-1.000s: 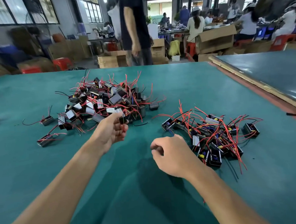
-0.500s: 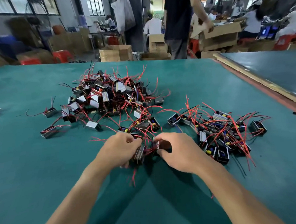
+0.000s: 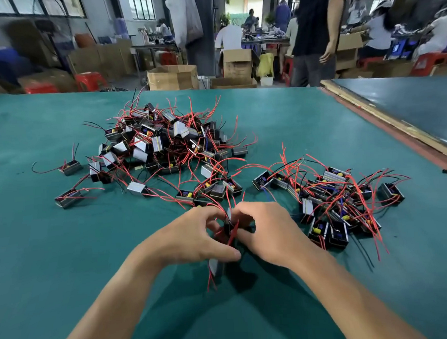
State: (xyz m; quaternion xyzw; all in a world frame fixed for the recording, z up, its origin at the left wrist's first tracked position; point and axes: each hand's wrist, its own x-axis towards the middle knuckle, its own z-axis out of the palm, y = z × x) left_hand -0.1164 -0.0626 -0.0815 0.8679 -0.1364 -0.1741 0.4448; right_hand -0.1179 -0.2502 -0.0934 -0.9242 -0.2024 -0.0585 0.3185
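We are working over a broad teal felt-covered desk (image 3: 67,268). The biggest thing on it is the loose heap of small black-and-silver boxed modules with red and black lead wires (image 3: 164,144), which lies at eleven to twelve o'clock from our hands, with a few strays trailing toward us. A smaller heap of the same modules (image 3: 335,199) sits at two o'clock, just beside our right hand (image 3: 269,231). That hand and our left hand (image 3: 192,235) meet at the centre of the view, both with fingers curled in. The left pinches with thumb and forefinger and the right closes from the other side, so together they hold one small dark boxed module (image 3: 228,224) just above the desk. A second silvery module (image 3: 216,267) hangs under our left thumb; we cannot tell whether it is gripped or only caught by its wires. The held module's long axis seems to run from twelve to six o'clock, with its thin red leads (image 3: 233,232) crossing the gap between the hands, so neither hand is nearer. We judge the step in hand to be freeing it from the tangle. The coming move turns on the smaller heap lying at two o'clock, on the right hand's side, which makes that hand the natural one to carry the module there.
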